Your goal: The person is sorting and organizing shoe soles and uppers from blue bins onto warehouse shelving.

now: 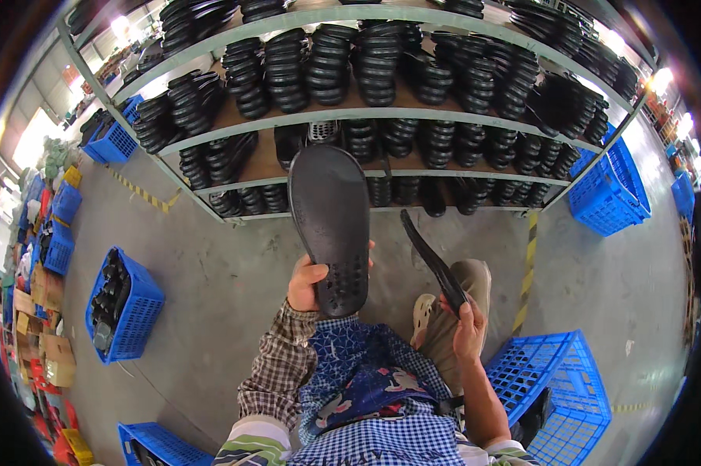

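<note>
Upright before me, my left hand (307,284) grips a black shoe sole (329,210) near its lower end, thumb on the face and a fingertip showing at the far side. The sole's broad face is turned to me, with a patch of small holes low down. Off to the right, my right hand (467,322) pinches a second black sole (432,260) by its lower end. That one is seen nearly edge-on and leans up to the left. The two soles are apart.
A metal shelf rack (381,114) stands ahead, filled with stacked black soles (329,66). Blue crates stand at left (137,303), lower left (160,443), lower right (568,396) and far right (611,190). Cardboard boxes (55,361) line the left side; yellow-black tape (527,272) marks the floor.
</note>
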Demonstrator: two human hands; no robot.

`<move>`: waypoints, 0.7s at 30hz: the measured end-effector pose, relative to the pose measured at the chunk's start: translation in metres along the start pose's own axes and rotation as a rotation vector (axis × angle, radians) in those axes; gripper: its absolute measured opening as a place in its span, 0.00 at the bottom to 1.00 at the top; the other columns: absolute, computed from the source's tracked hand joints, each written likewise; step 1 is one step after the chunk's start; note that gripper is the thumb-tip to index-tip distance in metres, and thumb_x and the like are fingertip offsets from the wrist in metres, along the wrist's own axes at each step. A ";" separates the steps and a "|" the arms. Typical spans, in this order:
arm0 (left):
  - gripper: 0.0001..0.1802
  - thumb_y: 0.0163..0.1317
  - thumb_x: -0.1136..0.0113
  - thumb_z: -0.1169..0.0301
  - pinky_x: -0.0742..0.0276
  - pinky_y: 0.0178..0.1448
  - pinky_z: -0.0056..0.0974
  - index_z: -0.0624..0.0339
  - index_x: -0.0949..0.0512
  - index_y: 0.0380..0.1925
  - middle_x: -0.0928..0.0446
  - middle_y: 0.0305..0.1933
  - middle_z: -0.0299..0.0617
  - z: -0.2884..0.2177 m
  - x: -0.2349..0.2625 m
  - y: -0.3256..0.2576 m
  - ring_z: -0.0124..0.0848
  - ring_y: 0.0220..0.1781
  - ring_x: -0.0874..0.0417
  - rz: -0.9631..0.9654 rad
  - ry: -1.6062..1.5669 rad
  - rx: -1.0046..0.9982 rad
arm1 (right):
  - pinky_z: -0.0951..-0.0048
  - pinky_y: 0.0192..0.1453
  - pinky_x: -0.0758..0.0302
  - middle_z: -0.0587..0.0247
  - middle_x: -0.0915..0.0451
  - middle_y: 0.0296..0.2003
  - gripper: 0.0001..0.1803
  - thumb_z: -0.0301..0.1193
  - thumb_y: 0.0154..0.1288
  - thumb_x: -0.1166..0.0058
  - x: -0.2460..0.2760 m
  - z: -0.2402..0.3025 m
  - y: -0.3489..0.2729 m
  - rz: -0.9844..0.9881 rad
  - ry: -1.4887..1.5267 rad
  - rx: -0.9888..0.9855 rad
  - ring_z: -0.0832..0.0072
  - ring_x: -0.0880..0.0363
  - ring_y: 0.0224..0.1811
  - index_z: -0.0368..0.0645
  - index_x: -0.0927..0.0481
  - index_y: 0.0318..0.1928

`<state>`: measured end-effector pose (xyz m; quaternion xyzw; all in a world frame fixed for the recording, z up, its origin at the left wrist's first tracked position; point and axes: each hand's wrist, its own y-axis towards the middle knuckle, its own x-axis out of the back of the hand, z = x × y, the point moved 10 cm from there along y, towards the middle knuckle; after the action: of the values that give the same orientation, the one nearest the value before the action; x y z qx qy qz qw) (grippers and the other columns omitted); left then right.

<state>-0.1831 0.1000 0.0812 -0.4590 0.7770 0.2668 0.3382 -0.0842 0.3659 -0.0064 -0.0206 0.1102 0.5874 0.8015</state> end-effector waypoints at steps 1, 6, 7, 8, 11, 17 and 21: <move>0.45 0.47 0.39 0.59 0.18 0.53 0.47 0.75 0.40 0.64 0.31 0.61 0.64 0.000 0.002 0.000 0.50 0.53 0.20 -0.018 0.033 -0.007 | 0.70 0.57 0.24 0.51 0.18 0.47 0.26 0.41 0.75 0.55 0.000 0.000 0.000 -0.001 0.001 0.000 0.68 0.19 0.49 0.28 0.25 0.56; 0.45 0.47 0.39 0.62 0.18 0.53 0.47 0.74 0.40 0.64 0.31 0.61 0.65 0.004 0.011 0.002 0.50 0.53 0.20 -0.045 0.102 0.007 | 0.69 0.58 0.25 0.50 0.18 0.47 0.27 0.41 0.74 0.54 -0.001 0.000 0.002 0.032 0.020 0.006 0.67 0.19 0.50 0.27 0.26 0.57; 0.44 0.48 0.39 0.62 0.18 0.53 0.47 0.74 0.40 0.64 0.31 0.61 0.65 0.004 0.011 0.002 0.50 0.54 0.20 -0.033 0.108 0.006 | 0.69 0.58 0.25 0.50 0.18 0.47 0.27 0.41 0.74 0.54 -0.002 0.001 0.002 0.032 0.020 0.005 0.67 0.19 0.50 0.27 0.26 0.57; 0.44 0.48 0.39 0.62 0.18 0.53 0.47 0.74 0.40 0.64 0.31 0.61 0.66 0.004 0.011 0.002 0.50 0.54 0.20 -0.021 0.113 0.004 | 0.68 0.58 0.25 0.49 0.18 0.47 0.27 0.42 0.74 0.53 -0.003 0.002 0.002 0.033 0.033 -0.007 0.67 0.19 0.50 0.27 0.27 0.58; 0.44 0.49 0.39 0.62 0.18 0.54 0.47 0.75 0.40 0.64 0.31 0.61 0.66 0.003 0.014 0.000 0.51 0.55 0.20 -0.033 0.119 -0.003 | 0.68 0.58 0.25 0.49 0.19 0.48 0.28 0.42 0.74 0.52 -0.004 0.001 0.002 0.034 0.038 -0.017 0.66 0.19 0.51 0.27 0.28 0.58; 0.44 0.50 0.39 0.62 0.19 0.54 0.47 0.74 0.40 0.65 0.31 0.61 0.66 0.004 0.022 -0.002 0.52 0.55 0.20 -0.040 0.094 0.003 | 0.67 0.57 0.24 0.48 0.19 0.49 0.28 0.42 0.73 0.51 -0.004 -0.001 0.003 0.037 0.046 -0.008 0.64 0.19 0.51 0.27 0.28 0.59; 0.43 0.50 0.40 0.62 0.18 0.54 0.47 0.74 0.40 0.65 0.31 0.61 0.66 0.006 0.020 -0.002 0.52 0.55 0.20 -0.018 0.058 0.012 | 0.67 0.57 0.24 0.48 0.19 0.49 0.27 0.41 0.73 0.51 -0.004 -0.002 0.003 0.039 0.049 0.001 0.64 0.19 0.51 0.27 0.28 0.59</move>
<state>-0.1867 0.0931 0.0615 -0.4713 0.7842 0.2454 0.3205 -0.0885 0.3629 -0.0069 -0.0326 0.1305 0.6020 0.7871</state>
